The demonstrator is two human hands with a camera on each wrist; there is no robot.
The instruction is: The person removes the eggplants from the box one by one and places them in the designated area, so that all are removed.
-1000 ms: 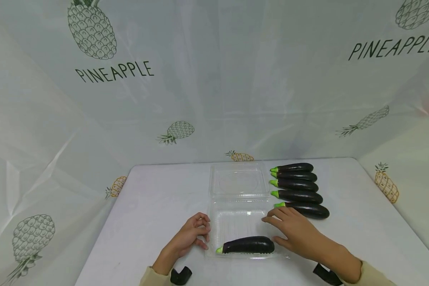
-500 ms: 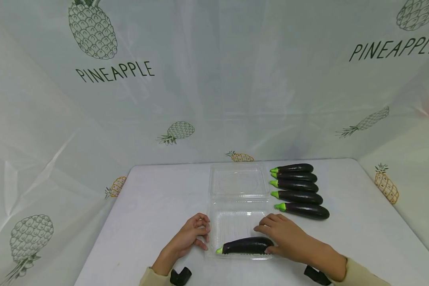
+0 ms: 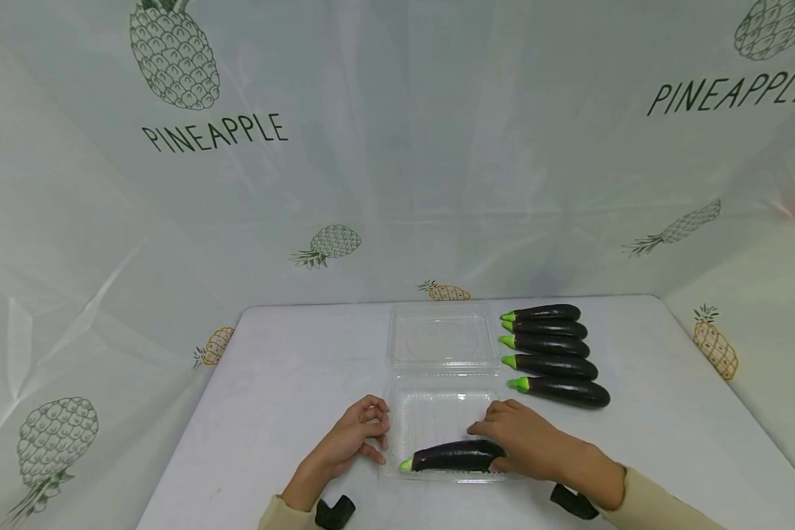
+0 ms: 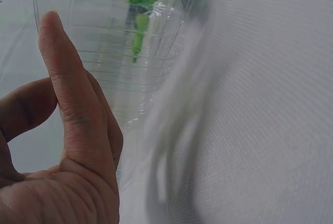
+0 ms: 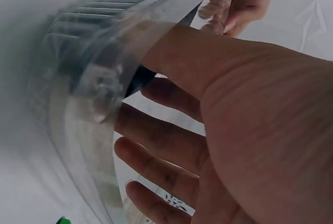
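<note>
A clear plastic clamshell box (image 3: 430, 412) lies with its lid (image 3: 445, 335) folded back. Inside its front part rests a dark eggplant (image 3: 453, 456), its green stem end pointing left. My right hand (image 3: 536, 445) reaches over the box's right side and holds the eggplant's rounded end between thumb and fingers. In the right wrist view, the thumb goes in behind the clear wall, where the dark skin (image 5: 139, 79) shows in part. At the left side of the box, my left hand (image 3: 350, 436) touches the rim, a finger (image 4: 73, 88) stretched along it.
Several more eggplants (image 3: 559, 391) lie stacked in a row to the right of the lid, stems leftward. The table (image 3: 291, 353) has a white cover. Behind it hangs a pineapple-print sheet (image 3: 437, 184).
My right hand has moved left from beside the box onto the eggplant's rounded end. The eggplant has shifted very slightly left. My left hand has stayed in place.
</note>
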